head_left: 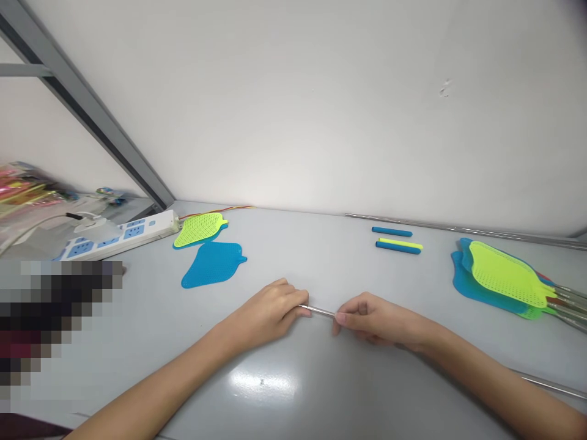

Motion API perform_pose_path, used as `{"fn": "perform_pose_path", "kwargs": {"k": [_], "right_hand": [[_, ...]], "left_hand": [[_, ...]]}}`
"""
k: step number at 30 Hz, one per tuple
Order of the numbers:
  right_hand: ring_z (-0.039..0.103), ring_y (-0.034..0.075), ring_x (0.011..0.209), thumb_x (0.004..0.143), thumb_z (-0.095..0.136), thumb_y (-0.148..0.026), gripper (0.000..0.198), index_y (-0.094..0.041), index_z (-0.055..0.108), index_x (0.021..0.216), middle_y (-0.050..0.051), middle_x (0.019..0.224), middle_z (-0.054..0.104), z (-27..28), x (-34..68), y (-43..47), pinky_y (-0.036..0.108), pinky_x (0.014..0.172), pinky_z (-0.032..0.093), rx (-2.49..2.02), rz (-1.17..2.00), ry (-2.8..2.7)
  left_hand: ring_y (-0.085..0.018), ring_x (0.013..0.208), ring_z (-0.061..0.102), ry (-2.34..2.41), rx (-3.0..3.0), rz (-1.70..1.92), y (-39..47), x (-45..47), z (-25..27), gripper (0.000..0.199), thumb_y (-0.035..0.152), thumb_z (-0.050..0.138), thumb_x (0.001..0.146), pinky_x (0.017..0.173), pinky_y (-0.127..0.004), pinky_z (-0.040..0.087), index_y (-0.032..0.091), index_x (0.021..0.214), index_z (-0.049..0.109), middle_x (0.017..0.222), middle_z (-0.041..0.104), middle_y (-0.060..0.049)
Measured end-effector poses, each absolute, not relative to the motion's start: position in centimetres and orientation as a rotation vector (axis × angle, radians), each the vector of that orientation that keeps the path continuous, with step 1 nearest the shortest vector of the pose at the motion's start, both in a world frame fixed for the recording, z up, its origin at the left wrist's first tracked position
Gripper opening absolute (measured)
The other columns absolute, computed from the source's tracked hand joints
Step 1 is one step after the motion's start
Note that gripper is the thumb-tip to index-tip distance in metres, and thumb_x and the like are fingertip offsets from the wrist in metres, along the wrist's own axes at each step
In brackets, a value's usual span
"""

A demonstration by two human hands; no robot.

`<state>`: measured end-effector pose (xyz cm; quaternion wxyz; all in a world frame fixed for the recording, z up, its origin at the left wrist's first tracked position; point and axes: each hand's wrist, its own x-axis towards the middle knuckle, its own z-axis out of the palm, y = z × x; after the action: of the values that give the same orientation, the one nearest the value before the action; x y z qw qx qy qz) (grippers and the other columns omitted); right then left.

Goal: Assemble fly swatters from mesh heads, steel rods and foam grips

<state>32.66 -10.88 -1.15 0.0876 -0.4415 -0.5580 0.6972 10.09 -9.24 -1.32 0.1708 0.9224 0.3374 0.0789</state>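
Note:
A thin metal rod [322,311] spans the short gap between my two hands above the grey table. My left hand [277,305] is closed around its left end, with the fingers curled over and hiding that tip. My right hand [367,318] pinches the rod between thumb and fingers. Past my right forearm, a length of metal rod [553,386] shows; whether it is the same rod, I cannot tell. Left of my hands lies a blue fly swatter head [214,264], and behind it a yellow-green fly swatter head [202,229] rests on a blue one.
Blue tubes [398,247] and a yellow tube [403,243] lie at the back right. Several metal rods [458,229] run along the wall. Fly swatters [509,272] with metal handles are piled at the right. A power strip [132,232] sits at the left, near a metal frame post [98,116].

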Motion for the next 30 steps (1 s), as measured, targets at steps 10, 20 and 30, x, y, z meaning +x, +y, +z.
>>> {"fn": "perform_pose_path", "kwargs": {"k": [10,20,30], "right_hand": [[0.026,0.004,0.042,0.074,0.048,-0.052,0.04,-0.015,0.061,0.081,-0.006,0.05,0.032,-1.2,32.5,-10.8,0.017,0.036,0.017,-1.378,2.078,-1.683],[0.031,0.004,0.041,0.077,0.045,-0.05,0.038,-0.016,0.061,0.084,-0.003,0.051,0.042,-1.3,32.6,-10.7,0.017,0.034,0.019,-1.367,2.077,-1.719],[0.03,0.003,0.036,0.077,0.045,-0.047,0.037,-0.015,0.06,0.087,-0.003,0.053,0.046,-1.3,32.6,-10.6,0.017,0.032,0.019,-1.351,2.09,-1.687]], "left_hand": [[-0.012,0.068,0.052,0.841,2.488,0.265,-9.2,10.3,-0.9,0.028,0.033,0.03,0.09,0.073,-0.026,0.034,0.021,0.087,0.055,0.073,0.059,0.001],[-0.013,0.071,0.052,0.862,2.463,0.247,-8.8,10.2,-0.8,0.032,0.036,0.028,0.09,0.072,-0.026,0.034,0.02,0.086,0.055,0.075,0.058,0.0],[-0.012,0.07,0.049,0.914,2.467,0.252,-7.9,9.4,-1.1,0.028,0.028,0.028,0.09,0.071,-0.025,0.034,0.019,0.08,0.052,0.071,0.053,0.001]]}}
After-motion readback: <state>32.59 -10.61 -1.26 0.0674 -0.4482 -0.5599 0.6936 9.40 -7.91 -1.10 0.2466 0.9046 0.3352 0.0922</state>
